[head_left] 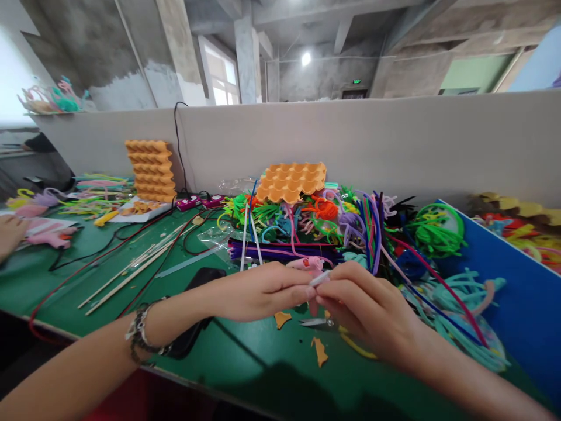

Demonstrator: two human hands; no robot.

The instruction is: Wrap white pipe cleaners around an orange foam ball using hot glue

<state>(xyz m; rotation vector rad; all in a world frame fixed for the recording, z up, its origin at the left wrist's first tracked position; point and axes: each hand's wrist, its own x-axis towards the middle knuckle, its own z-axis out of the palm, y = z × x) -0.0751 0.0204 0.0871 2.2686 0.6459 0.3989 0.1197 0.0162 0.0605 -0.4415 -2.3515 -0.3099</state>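
My left hand [272,292] reaches in over the green table, its fingers closed at the tips on a short white fuzzy strip that looks like a pipe cleaner [319,278]. From the other side my right hand [368,304] pinches the same white strip between thumb and fingers, so the two hands meet. Just behind the fingertips lies a pink glue gun [309,263], partly hidden by my hands. Below them on the table are scissors [315,323], mostly covered by my right hand, and torn orange scraps [319,352].
A black phone [205,280] lies under my left forearm. Wooden sticks [135,266] and cables stretch across the left side. Colourful pipe cleaners [324,210] heap at the back beneath an orange egg tray [291,180]. A blue board [504,286] borders the right. Another person's hand [11,234] shows far left.
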